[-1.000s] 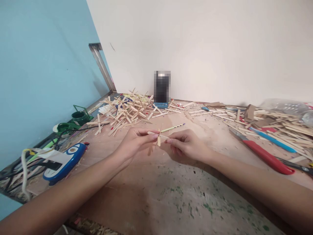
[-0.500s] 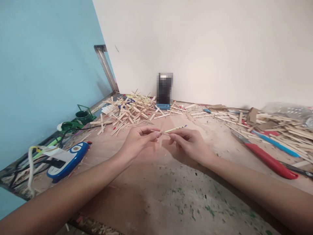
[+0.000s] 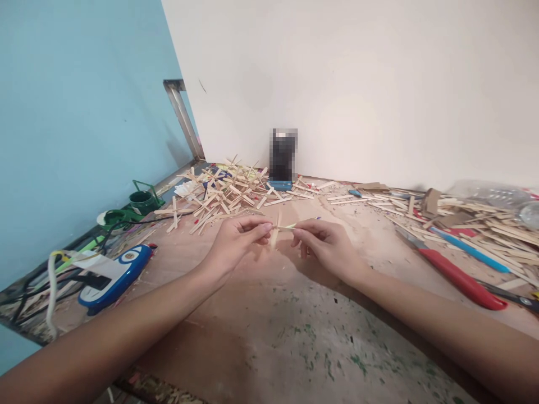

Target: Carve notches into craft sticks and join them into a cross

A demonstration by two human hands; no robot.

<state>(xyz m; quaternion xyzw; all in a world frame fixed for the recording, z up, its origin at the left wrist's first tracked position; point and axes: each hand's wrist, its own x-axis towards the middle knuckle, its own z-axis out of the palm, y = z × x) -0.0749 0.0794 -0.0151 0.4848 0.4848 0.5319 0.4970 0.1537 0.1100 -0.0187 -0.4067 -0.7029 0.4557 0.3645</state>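
Note:
My left hand (image 3: 238, 242) and my right hand (image 3: 326, 244) meet over the middle of the wooden tabletop (image 3: 269, 325). Between their pinched fingertips is a small cross of thin wooden sticks (image 3: 277, 230). The left fingers pinch one end of it. The right fingers pinch the other end together with a thin pale-green stick with a purple tip (image 3: 302, 223) that points to the back right. Both hands hover just above the table.
A heap of wooden stick crosses (image 3: 223, 193) lies at the back left. A blue and white tool (image 3: 115, 275) and cables sit at the left edge. A red-handled cutter (image 3: 455, 272), a blue pen (image 3: 467, 247) and loose sticks (image 3: 484, 219) cover the right side.
The cross piece has turned between my fingers, and the green stick now lies flatter and looks shorter. Both hands have stayed close together at the same spot.

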